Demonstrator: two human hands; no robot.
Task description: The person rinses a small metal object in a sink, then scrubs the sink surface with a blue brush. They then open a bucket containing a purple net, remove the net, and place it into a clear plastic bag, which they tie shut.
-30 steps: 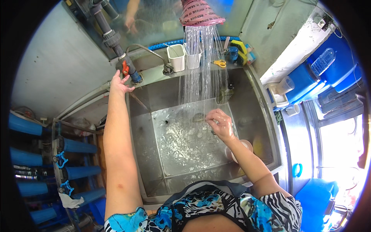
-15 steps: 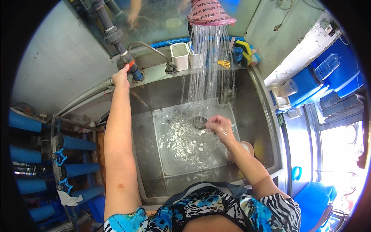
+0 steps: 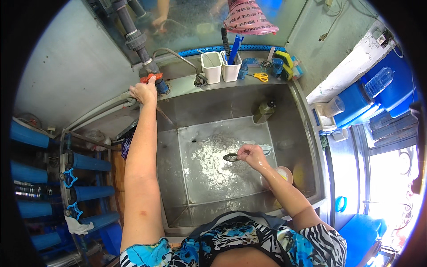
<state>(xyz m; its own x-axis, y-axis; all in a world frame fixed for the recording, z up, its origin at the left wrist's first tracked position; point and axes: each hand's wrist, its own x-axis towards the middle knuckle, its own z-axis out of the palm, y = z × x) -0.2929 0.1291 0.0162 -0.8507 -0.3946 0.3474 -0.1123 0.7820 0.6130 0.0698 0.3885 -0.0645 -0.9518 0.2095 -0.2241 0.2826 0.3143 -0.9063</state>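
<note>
My left hand (image 3: 145, 92) is stretched far forward, its fingers closed on the red valve handle (image 3: 151, 78) of a grey pipe. Over the stainless steel sink (image 3: 209, 175), my right hand (image 3: 251, 155) pinches a small dark ring-shaped disc (image 3: 231, 157) by its edge. The disc is tilted, so its exact kind cannot be made out. Above the sink hangs a pink printed plastic sleeve (image 3: 250, 20), with no water running from it. Wet sheen covers the sink floor. Beside my right forearm sits a pinkish bowl (image 3: 284, 174), partly hidden by the arm.
A greenish bottle (image 3: 264, 111) stands in the sink's far right corner. Along the back ledge are two white cups (image 3: 211, 67), yellow-handled scissors (image 3: 261, 77) and sponges (image 3: 284, 62). Blue filter cylinders (image 3: 93, 194) line the left; blue containers (image 3: 356, 98) stand at right.
The water pouring from the pink sleeve has stopped. My left hand has turned the red handle. My right hand has drawn the disc slightly nearer and tipped it toward edge-on.
</note>
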